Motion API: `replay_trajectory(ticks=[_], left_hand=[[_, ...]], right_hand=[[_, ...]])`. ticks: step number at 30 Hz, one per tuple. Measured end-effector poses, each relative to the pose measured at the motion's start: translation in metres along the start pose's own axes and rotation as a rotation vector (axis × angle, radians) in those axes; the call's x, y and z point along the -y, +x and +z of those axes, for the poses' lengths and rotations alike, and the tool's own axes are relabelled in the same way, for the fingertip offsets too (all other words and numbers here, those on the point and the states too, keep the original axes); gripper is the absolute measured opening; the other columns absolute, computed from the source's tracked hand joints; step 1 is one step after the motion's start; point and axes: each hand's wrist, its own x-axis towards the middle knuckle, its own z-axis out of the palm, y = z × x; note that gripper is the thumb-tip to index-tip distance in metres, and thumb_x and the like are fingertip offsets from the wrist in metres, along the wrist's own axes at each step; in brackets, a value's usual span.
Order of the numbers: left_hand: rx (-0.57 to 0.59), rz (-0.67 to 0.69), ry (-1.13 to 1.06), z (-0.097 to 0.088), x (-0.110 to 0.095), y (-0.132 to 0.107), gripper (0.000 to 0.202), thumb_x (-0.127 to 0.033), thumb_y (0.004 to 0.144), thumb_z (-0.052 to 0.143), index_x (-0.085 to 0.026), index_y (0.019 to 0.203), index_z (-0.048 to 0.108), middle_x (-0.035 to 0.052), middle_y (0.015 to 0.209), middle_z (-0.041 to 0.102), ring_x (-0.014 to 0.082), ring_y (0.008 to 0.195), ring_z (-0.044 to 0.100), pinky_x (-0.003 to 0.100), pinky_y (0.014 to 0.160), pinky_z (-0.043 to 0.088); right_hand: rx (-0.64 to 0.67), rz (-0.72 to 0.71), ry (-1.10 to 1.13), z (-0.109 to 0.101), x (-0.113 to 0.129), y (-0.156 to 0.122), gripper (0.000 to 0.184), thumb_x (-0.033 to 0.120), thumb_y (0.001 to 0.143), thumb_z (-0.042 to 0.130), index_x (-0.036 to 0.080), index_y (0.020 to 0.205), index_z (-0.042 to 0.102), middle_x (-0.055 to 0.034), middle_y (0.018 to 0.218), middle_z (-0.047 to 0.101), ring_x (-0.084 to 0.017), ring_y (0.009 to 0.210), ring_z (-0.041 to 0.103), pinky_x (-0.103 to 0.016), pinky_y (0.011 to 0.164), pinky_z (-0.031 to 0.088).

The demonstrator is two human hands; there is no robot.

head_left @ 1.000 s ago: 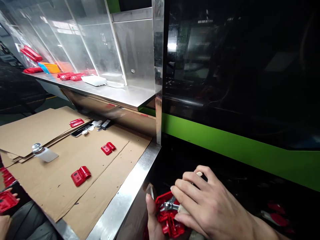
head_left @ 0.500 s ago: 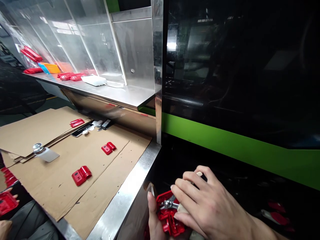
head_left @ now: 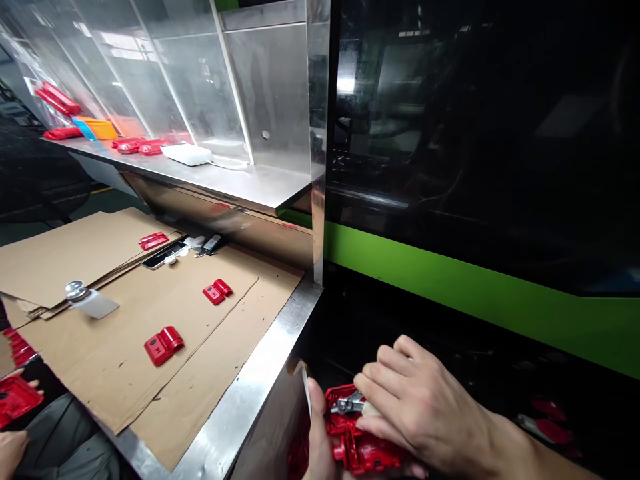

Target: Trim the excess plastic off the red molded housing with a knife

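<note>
A hollow red plastic housing [head_left: 367, 453] lies in my left hand [head_left: 320, 433], whose thumb stands up along its left side; the other fingers are mostly hidden beneath. My right hand [head_left: 420, 400] is wrapped around the pale handles of a pair of nippers [head_left: 349, 404], covering most of them. The metal jaws rest over the inside of the housing at its upper left. Whether the jaws touch the plastic I cannot tell. Both hands are off the right edge of the table.
Red parts [head_left: 164, 345], a phone [head_left: 164, 255] and a metal weight [head_left: 76, 291] lie on the cardboard-covered table [head_left: 200, 373]. A steel shelf [head_left: 250, 187] holds a white device [head_left: 187, 154]. At lower left, another person's hand [head_left: 13, 450] is near a red part [head_left: 17, 399].
Both hands have shifted slightly right with the housing and nippers. The housing is turned so more of its lower right part shows. The things on the table stay put.
</note>
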Motion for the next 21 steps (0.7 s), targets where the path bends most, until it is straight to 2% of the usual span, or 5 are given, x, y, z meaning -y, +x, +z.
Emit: replay_trajectory(ticks=[4,8,11,14,21], left_hand=[[0.209,-0.116,0.007,0.016,-0.001,0.000,0.093,-0.083,0.070,0.069,-0.012,0.130,0.065,0.0205,0.119,0.070,0.0457,0.120,0.060,0.061,0.105,0.045],[0.250,-0.161,0.018,0.028,-0.008,-0.004,0.103,-0.088,0.067,0.064,-0.016,0.141,0.058,0.0202,0.126,0.066,0.0429,0.122,0.058,0.057,0.106,0.044],[0.221,-0.090,0.039,0.034,-0.007,-0.005,0.092,-0.083,0.073,0.065,-0.024,0.143,0.058,0.0167,0.127,0.066,0.0390,0.123,0.058,0.054,0.110,0.041],[0.245,-0.006,0.048,0.034,0.005,0.001,0.076,-0.075,0.083,0.062,-0.030,0.144,0.057,0.0135,0.120,0.069,0.0327,0.116,0.061,0.052,0.114,0.036],[0.323,0.195,0.354,0.025,0.021,0.020,0.109,-0.093,0.065,0.059,-0.021,0.147,0.052,0.0156,0.110,0.068,0.0352,0.103,0.063,0.048,0.105,0.040]], right_hand=[[-0.067,0.031,0.029,0.002,0.000,-0.011,0.025,0.032,0.105,0.050,0.013,0.107,0.066,-0.0023,0.088,0.067,-0.019,0.079,0.054,-0.039,0.076,0.036],[-0.169,0.272,0.168,0.004,0.008,-0.020,0.038,0.042,0.088,0.075,0.016,0.113,0.060,-0.0023,0.100,0.066,-0.019,0.088,0.058,-0.035,0.083,0.045],[-0.217,0.538,0.501,0.018,0.021,-0.028,0.035,0.032,0.078,0.077,0.020,0.101,0.053,-0.0006,0.094,0.061,-0.015,0.078,0.058,-0.025,0.067,0.049],[-0.127,0.719,0.768,0.034,0.031,-0.033,0.023,0.019,0.078,0.068,0.022,0.095,0.052,0.0019,0.088,0.062,-0.012,0.069,0.057,-0.021,0.063,0.049],[-0.064,0.807,0.978,0.043,0.031,-0.041,0.010,0.029,0.089,0.058,0.021,0.087,0.052,0.0004,0.077,0.058,-0.013,0.066,0.054,-0.021,0.057,0.046]])
